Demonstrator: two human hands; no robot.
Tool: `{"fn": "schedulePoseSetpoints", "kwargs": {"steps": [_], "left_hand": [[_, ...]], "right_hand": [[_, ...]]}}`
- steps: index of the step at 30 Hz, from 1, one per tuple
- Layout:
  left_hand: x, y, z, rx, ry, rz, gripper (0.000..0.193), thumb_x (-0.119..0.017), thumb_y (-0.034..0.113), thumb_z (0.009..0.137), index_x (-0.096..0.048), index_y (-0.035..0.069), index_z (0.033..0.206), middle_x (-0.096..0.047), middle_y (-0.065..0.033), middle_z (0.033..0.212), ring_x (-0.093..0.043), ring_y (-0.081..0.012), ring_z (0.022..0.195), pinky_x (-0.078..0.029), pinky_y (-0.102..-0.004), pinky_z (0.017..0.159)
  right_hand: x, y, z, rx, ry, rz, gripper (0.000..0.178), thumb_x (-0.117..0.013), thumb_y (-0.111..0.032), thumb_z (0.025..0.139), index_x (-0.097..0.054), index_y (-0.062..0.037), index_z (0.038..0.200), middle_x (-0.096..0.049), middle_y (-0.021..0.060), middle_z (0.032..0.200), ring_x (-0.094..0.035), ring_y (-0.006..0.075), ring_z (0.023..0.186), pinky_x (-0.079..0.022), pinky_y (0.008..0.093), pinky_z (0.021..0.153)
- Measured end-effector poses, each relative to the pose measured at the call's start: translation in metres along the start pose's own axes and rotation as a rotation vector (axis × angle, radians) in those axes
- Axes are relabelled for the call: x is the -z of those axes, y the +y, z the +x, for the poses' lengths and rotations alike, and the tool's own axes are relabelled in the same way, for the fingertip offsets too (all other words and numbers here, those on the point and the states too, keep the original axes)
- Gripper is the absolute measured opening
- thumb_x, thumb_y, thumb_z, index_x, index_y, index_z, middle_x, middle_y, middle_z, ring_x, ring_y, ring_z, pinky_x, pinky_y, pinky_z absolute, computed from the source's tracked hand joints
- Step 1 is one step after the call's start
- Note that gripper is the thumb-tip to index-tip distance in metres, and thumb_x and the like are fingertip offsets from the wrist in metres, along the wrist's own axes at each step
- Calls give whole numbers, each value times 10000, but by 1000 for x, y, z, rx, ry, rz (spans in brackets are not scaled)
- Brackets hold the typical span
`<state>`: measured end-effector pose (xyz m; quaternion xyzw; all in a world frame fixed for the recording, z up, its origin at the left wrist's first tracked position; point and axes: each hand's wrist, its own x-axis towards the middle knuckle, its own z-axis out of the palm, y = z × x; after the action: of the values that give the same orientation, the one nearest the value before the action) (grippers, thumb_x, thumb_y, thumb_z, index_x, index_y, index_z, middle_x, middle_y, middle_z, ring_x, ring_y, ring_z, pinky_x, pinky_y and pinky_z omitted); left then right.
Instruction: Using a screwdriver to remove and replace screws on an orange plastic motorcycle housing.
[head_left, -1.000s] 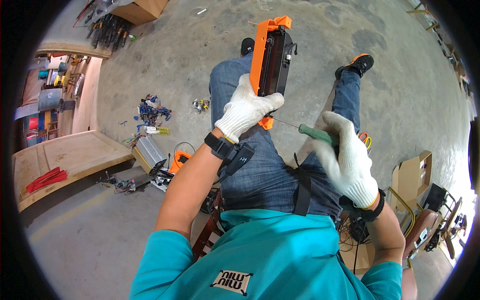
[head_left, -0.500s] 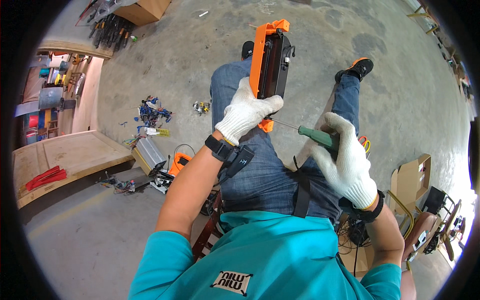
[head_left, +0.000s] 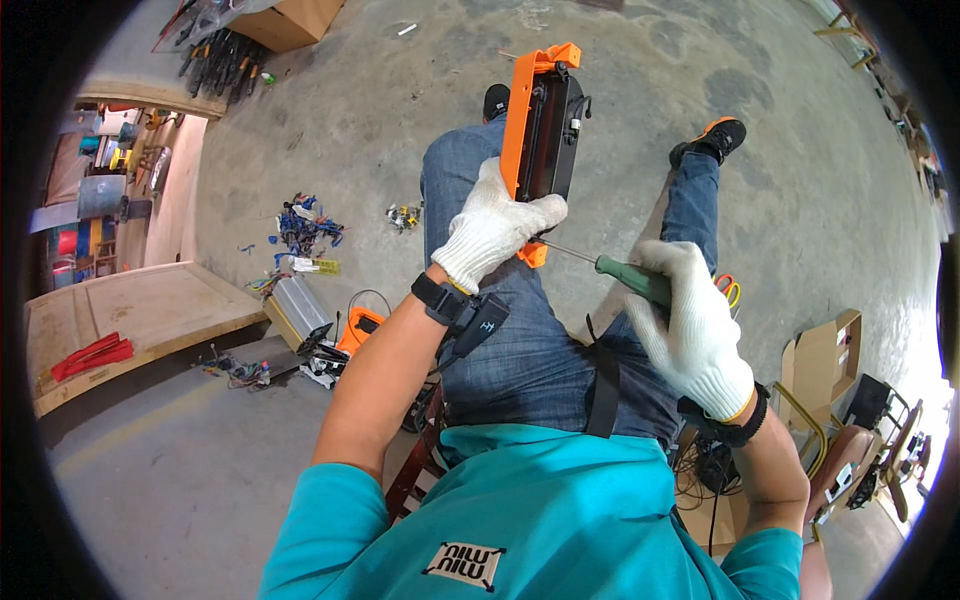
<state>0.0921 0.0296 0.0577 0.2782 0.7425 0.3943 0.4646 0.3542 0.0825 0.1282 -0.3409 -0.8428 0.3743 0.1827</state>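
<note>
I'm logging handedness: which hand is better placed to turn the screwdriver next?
Likely the right hand: it holds the green screwdriver, while the left hand grips the orange-and-black part.

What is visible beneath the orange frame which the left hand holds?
A jeans leg, a dark shoe and concrete floor show past the orange frame; whatever it covers cannot be seen.

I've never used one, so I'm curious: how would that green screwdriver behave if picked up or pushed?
The screwdriver is probably stiff, since its shaft looks straight and metallic. It may feel heavier toward the handle, which is much thicker. Pushed on a flat surface, it might roll in a curve, given that thick-to-thin shape.
</note>
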Motion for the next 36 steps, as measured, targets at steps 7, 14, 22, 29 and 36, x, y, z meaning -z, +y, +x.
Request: {"fn": "schedulePoseSetpoints", "kwargs": {"steps": [7, 14, 22, 29, 36], "left_hand": [[-3, -3, -1, -49, 34, 31, 661, -910, 270, 831, -576, -29, 1316, -687, -106, 1111, -681, -189, 949, -596, -335, 841], [-1, -18, 12, -71, 44, 66, 584, -871, 250, 831, -600, -19, 1272, -693, -84, 1060, -681, -164, 874, -586, -320, 752], [-4, -1, 1, -54, 56, 85, 661, -878, 302, 805, -561, -40, 1273, -688, -92, 1029, -690, -188, 881, -593, -335, 784], [-5, 2, -6, -34, 45, 24, 665, -899, 285, 816, -570, -39, 1294, -680, -94, 1054, -684, -182, 897, -597, -338, 786], [-8, -1, -3, -1, 55, 91, 726, -891, 326, 794, -521, -37, 1302, -698, -120, 1060, -706, -235, 921, -601, -359, 837]], "right_hand": [[13, 1, 5, 382, -200, -508, 377, -729, -163, 977, -634, -65, 1328, -680, 137, 1158, -735, 342, 911, -594, 458, 743], [5, 17, 15, -518, -511, 343, 314, -631, -254, 1095, -622, -32, 1316, -728, 181, 960, -738, 370, 798, -581, 444, 755], [20, -18, 22, 77, -372, -252, 386, -678, -162, 1004, -609, -70, 1372, -656, 170, 1131, -749, 373, 1000, -614, 485, 790], [11, -18, 8, 495, -326, -748, 509, -665, -147, 924, -637, -123, 1432, -615, 86, 996, -699, 272, 841, -615, 394, 706], [5, -4, 17, 374, -467, -612, 477, -655, -139, 969, -670, -165, 1445, -618, 93, 903, -633, 255, 647, -573, 357, 594]]}}
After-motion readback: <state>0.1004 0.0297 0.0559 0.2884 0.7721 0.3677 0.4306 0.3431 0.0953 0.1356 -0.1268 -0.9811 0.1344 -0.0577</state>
